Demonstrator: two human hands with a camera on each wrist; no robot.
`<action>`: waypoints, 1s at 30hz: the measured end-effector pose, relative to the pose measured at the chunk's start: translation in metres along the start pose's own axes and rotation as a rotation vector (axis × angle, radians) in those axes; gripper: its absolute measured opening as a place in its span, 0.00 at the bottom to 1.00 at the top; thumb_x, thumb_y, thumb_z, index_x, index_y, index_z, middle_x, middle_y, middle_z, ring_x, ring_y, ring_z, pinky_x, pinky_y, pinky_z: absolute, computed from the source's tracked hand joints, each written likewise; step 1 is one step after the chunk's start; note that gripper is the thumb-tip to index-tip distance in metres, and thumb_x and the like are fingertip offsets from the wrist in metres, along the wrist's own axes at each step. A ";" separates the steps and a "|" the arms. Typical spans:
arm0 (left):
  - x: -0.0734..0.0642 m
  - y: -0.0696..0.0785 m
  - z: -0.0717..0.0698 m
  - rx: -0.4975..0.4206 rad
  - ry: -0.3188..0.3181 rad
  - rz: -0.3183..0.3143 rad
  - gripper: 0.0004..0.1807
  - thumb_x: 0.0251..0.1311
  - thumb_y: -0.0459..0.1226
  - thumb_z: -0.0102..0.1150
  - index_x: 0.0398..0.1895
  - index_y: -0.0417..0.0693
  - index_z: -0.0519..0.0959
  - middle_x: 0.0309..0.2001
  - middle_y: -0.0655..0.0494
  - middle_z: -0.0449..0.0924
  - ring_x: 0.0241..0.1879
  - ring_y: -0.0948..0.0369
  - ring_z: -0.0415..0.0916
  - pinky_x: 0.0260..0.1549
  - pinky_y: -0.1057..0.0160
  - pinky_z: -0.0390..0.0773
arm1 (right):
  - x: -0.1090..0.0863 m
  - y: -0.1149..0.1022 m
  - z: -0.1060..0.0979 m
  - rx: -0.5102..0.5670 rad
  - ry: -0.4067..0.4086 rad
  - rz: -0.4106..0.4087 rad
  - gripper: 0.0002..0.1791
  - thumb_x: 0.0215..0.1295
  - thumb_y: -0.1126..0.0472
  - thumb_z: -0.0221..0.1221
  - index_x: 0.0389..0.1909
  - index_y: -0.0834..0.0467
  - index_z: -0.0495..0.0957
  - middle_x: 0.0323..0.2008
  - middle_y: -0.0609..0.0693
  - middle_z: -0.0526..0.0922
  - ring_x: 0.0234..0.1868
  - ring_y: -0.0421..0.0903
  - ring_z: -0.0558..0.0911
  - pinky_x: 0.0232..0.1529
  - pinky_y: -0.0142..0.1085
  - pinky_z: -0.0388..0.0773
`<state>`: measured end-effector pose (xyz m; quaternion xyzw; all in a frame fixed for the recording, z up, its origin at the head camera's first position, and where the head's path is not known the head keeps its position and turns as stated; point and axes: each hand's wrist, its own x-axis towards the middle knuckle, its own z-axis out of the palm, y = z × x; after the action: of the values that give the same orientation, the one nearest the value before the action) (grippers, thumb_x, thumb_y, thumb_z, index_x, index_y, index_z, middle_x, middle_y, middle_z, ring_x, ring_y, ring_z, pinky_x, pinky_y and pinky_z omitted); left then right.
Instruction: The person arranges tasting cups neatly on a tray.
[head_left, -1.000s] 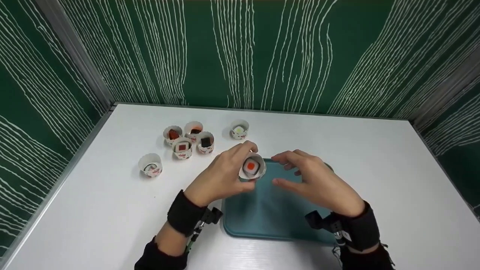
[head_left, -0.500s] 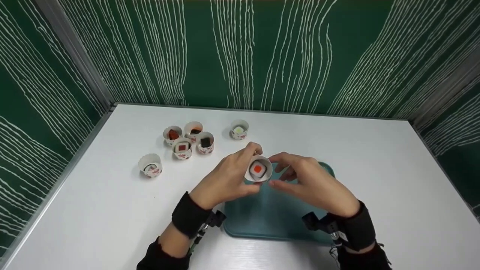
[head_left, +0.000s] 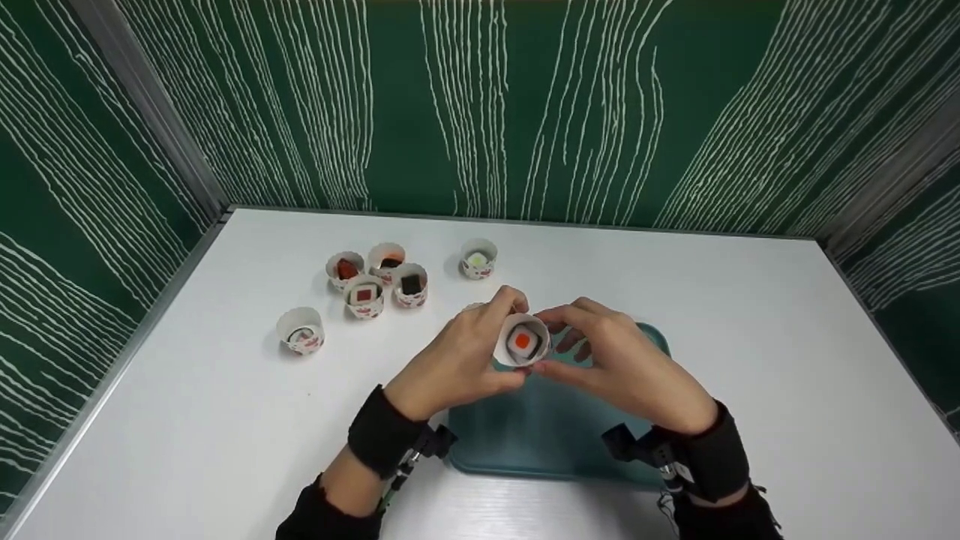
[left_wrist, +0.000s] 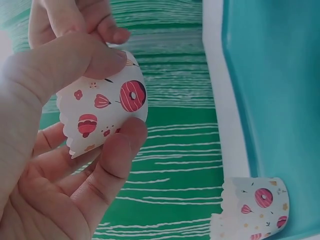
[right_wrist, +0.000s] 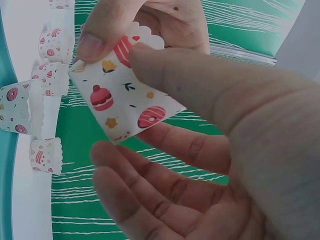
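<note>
In the head view a white paper baking cup (head_left: 504, 350) is held up over a teal tray (head_left: 555, 442). Its mouth faces the camera, and a sushi-like piece (head_left: 522, 342), white with an orange centre, sits inside. My left hand (head_left: 465, 360) grips the cup from the left; the left wrist view shows thumb and fingers on its printed wall (left_wrist: 102, 102). From the right, my right hand (head_left: 622, 360) pinches the same cup, its thumb across the wall (right_wrist: 127, 95) in the right wrist view while the other fingers lie partly beyond it.
Several filled baking cups stand clustered at the back left, one with a dark piece (head_left: 411, 284). Single cups stand at left (head_left: 301, 331) and at back (head_left: 478, 259). Another cup (left_wrist: 257, 205) is by the tray's edge, mostly hidden in the head view.
My left hand has carried the cup a little to the right. My right hand has closed in from the right and taken hold of the cup too.
</note>
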<state>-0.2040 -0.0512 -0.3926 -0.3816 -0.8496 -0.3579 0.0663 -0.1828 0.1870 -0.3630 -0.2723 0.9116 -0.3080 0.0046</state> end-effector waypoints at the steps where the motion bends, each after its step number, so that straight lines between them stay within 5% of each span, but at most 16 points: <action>1: 0.000 0.000 0.000 -0.001 0.003 0.003 0.32 0.59 0.36 0.76 0.62 0.46 0.68 0.47 0.51 0.83 0.46 0.60 0.82 0.49 0.58 0.82 | 0.000 0.000 0.000 -0.006 0.008 -0.005 0.27 0.68 0.49 0.73 0.65 0.52 0.82 0.51 0.44 0.85 0.46 0.43 0.85 0.48 0.39 0.84; 18: -0.001 -0.001 -0.003 -0.008 0.013 0.012 0.29 0.61 0.30 0.75 0.63 0.44 0.72 0.55 0.48 0.79 0.47 0.58 0.79 0.47 0.60 0.82 | 0.002 0.001 0.000 0.001 0.057 -0.034 0.25 0.67 0.54 0.75 0.63 0.52 0.85 0.47 0.44 0.86 0.46 0.41 0.83 0.47 0.35 0.82; 25: -0.003 -0.001 -0.008 -0.030 0.007 0.009 0.29 0.62 0.28 0.72 0.66 0.45 0.74 0.57 0.49 0.80 0.54 0.57 0.80 0.55 0.57 0.83 | 0.002 0.002 -0.001 0.006 0.052 -0.033 0.25 0.67 0.55 0.74 0.65 0.53 0.84 0.48 0.46 0.85 0.47 0.43 0.85 0.46 0.36 0.83; 30: -0.004 -0.001 -0.012 -0.044 0.006 0.015 0.31 0.64 0.26 0.69 0.70 0.47 0.75 0.58 0.50 0.81 0.51 0.58 0.80 0.50 0.60 0.84 | 0.003 0.004 -0.002 0.011 0.048 -0.023 0.27 0.65 0.57 0.76 0.65 0.53 0.84 0.49 0.45 0.86 0.46 0.40 0.86 0.47 0.36 0.85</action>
<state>-0.2035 -0.0620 -0.3859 -0.3882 -0.8385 -0.3773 0.0628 -0.1875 0.1896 -0.3632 -0.2754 0.9065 -0.3193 -0.0195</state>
